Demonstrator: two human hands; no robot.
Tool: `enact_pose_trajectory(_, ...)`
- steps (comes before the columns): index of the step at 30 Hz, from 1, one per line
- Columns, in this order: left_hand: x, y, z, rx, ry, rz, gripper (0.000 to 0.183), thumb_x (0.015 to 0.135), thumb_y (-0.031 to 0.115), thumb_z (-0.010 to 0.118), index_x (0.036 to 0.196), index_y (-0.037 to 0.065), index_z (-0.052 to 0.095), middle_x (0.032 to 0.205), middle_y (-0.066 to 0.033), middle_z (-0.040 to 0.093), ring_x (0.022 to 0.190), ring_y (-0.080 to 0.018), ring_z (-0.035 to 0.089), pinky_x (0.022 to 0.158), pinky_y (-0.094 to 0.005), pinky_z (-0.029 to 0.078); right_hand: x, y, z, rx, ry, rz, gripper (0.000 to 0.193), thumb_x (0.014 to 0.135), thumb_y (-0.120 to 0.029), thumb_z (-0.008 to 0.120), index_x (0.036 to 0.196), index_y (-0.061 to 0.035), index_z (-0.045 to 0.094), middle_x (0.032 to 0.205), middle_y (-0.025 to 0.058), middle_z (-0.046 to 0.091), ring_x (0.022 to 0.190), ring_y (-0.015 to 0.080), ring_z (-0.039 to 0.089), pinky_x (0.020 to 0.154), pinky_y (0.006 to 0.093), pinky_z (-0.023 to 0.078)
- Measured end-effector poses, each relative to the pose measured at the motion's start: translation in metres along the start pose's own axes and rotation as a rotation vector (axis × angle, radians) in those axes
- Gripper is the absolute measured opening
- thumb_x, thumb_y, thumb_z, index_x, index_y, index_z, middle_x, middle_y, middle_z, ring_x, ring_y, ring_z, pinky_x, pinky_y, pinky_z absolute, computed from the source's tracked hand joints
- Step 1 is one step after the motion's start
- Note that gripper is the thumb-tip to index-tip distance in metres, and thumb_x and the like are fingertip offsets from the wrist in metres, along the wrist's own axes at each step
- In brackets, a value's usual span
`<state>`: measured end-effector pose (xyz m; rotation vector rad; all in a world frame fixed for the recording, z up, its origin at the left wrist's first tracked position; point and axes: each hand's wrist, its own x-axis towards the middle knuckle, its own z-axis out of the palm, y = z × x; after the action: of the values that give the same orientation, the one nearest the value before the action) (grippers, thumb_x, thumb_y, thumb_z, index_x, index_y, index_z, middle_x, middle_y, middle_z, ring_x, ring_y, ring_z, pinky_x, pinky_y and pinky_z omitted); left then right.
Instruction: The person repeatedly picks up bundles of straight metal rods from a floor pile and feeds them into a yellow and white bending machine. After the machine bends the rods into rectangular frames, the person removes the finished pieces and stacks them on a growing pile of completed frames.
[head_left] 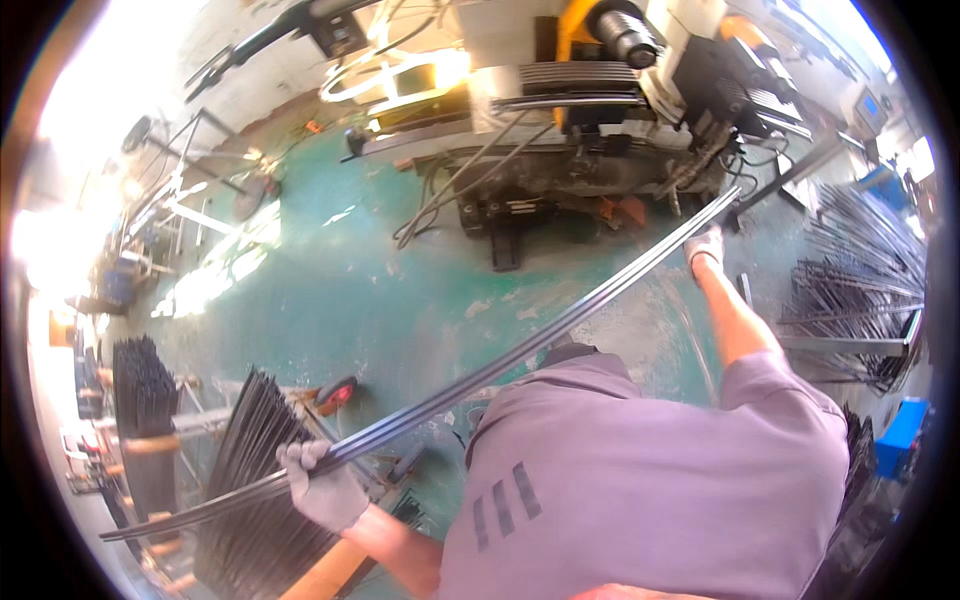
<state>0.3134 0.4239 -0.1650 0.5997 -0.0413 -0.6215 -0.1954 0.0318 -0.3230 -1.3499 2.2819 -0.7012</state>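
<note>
A few long, thin metal bars (560, 325) run slantwise across the view, from the lower left to the upper right, side by side. My left hand (325, 488), in a pale work glove, is closed around them toward their near left end. Beyond it, the bar ends stick out over a stack of dark metal strips (250, 480). My right arm is stretched forward, and its gloved right hand (704, 247) grips the bars close to their far end. The fingers of that hand show only small and in part. The far tips come near the machine's right side.
A large machine (590, 165) with a yellow part and hanging cables stands ahead. Another dark strip stack (146, 410) rests on a rack at the left, by a red-hubbed wheel (338, 395). Racked dark rods (860, 270) and a blue box (900, 437) are at the right.
</note>
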Motion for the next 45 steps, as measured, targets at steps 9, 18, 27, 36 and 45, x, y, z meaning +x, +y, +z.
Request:
enact_pose_trajectory(9,0.063,-0.171,0.126,0.262,-0.342,-0.216,0.023,0.096,0.019,0.059,0.107,-0.001,0.058,0.095,-0.0096,0.065,0.094,-0.0258,0.062,0.096,-0.0464,0.045,-0.049,-0.078,-0.017,1.696,-0.420,0.694,0.015,0.096,-0.003,0.055,0.110,0.0002,0.049,0.095,0.0154,0.059,0.085,0.0294,0.063,0.085,0.0503,0.057)
enact_pose_trajectory(18,0.205,-0.187,0.172,0.425,-0.458,-0.120,0.022,0.098,0.018,0.054,0.111,0.000,0.057,0.097,-0.0107,0.063,0.099,-0.0269,0.061,0.098,-0.0422,0.047,0.117,-0.053,-0.073,1.638,0.075,0.480,0.026,0.089,-0.030,0.072,0.090,-0.0064,0.061,0.079,0.0049,0.067,0.068,0.0211,0.063,0.070,0.0321,0.056)
enact_pose_trajectory(27,0.266,-0.320,0.203,0.363,-0.380,-0.534,0.037,0.102,0.028,0.049,0.110,-0.007,0.060,0.107,-0.0175,0.064,0.105,-0.0319,0.060,0.102,-0.0438,0.045,0.144,-0.163,0.013,1.334,-0.025,0.524,0.044,0.082,-0.040,0.079,0.096,0.0004,0.070,0.093,0.0106,0.072,0.088,0.0224,0.065,0.084,0.0390,0.047)
enact_pose_trajectory(36,0.366,-0.329,0.194,0.318,-0.239,-0.568,0.042,0.104,0.029,0.042,0.119,-0.006,0.059,0.121,-0.0183,0.063,0.115,-0.0291,0.059,0.106,-0.0414,0.045,0.203,-0.201,-0.034,1.310,0.018,0.644,0.030,0.083,-0.030,0.079,0.090,-0.0033,0.067,0.082,0.0085,0.072,0.060,0.0242,0.067,0.059,0.0409,0.057)
enact_pose_trajectory(45,0.331,-0.398,0.230,0.312,0.057,-0.517,0.035,0.098,0.021,0.057,0.121,-0.004,0.061,0.119,-0.0141,0.065,0.111,-0.0262,0.062,0.104,-0.0374,0.046,0.208,-0.203,-0.004,0.812,0.227,0.611,0.067,0.073,-0.042,0.083,0.114,0.0066,0.064,0.110,0.0145,0.068,0.095,0.0230,0.065,0.088,0.0334,0.050)
